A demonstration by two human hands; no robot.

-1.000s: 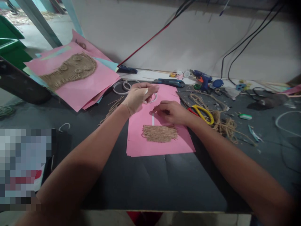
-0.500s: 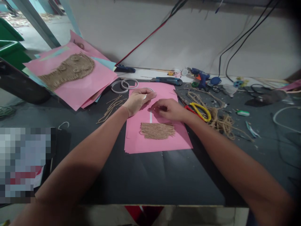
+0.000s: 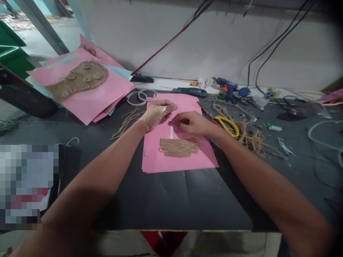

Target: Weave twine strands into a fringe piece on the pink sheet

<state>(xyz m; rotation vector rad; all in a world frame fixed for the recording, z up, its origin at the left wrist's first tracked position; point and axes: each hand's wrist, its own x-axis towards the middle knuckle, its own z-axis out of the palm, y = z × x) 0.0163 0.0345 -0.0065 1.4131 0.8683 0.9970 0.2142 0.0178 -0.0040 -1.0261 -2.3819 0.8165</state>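
A narrow white strip of tape runs upward on the pink paper, above a flat patch of brown jute twine rows. At the strip's upper end, my right hand is closed, thumb and fingertips pinched on it. My left hand is just up and to the left, wrapped around what looks like a thin roll of tape; only a bit of its pale edge shows past the fingers. Two thin grey rings, probably tape rolls, lie beside the paper's upper left corner.
Yellow-and-red handled scissors and tangled twine lie to the right. Behind are a box cutter and a blue glue gun. Cut twine pieces lie left, near pink sheets bearing a twine shape.
Both hands hold nearly the same places and grips. The whole view has shifted very slightly; nothing else has visibly moved.
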